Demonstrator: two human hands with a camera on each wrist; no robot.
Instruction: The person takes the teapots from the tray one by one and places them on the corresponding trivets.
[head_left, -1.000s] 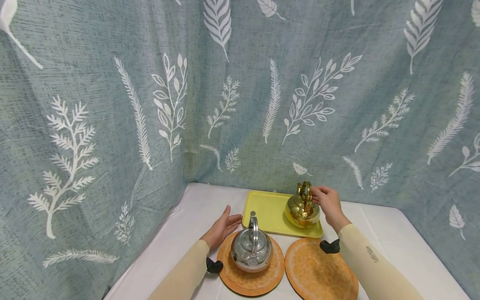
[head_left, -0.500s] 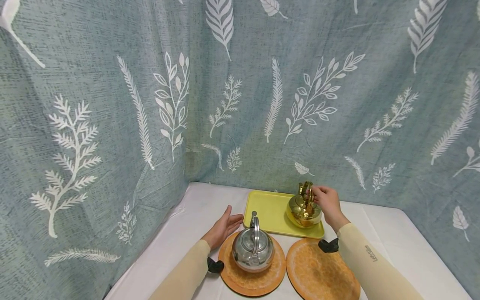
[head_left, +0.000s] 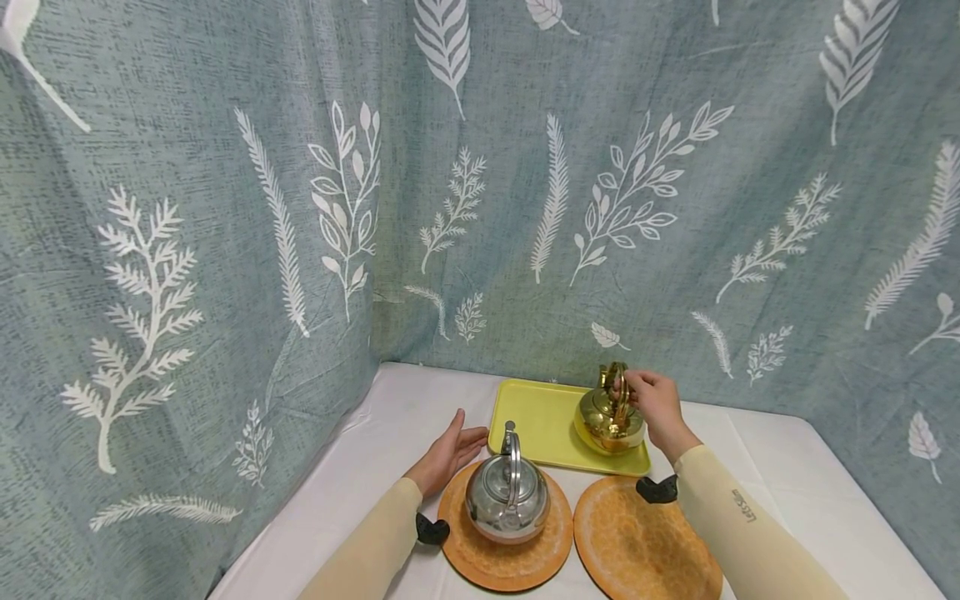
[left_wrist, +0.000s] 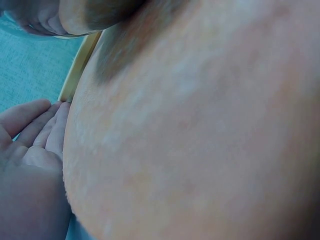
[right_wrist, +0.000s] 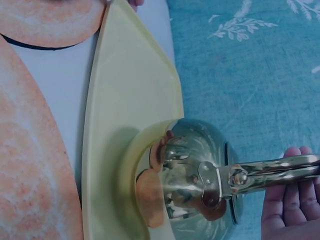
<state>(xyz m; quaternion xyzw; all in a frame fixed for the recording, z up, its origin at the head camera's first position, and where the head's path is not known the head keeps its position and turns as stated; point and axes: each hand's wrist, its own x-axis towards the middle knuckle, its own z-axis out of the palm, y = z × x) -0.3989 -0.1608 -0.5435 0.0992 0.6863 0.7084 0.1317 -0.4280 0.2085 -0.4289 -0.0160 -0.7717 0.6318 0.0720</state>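
A gold teapot [head_left: 609,419] stands on the right part of a yellow tray [head_left: 531,421]. My right hand [head_left: 655,407] is at its raised handle, the fingers passing through the loop and curled round it. In the right wrist view, the fingers [right_wrist: 295,202] show behind the gold handle [right_wrist: 280,172]; the thumb is hidden there. My left hand [head_left: 452,454] is held with straight fingers near the tray's left front corner, holding nothing. Close to it, a silver teapot [head_left: 506,504] sits on the left round orange mat [head_left: 502,575]. The left wrist view shows the extended fingers [left_wrist: 42,127] beside that mat.
A second round orange mat [head_left: 645,533] lies to the right, in front of the tray. A white cloth [head_left: 427,392] covers the table. Blue-green curtains [head_left: 480,208] with white leaf prints close off the back and sides.
The right hand's fingers have moved left, from beside the gold teapot's handle to inside its loop. The left hand has stayed in place. The view has shifted slightly.
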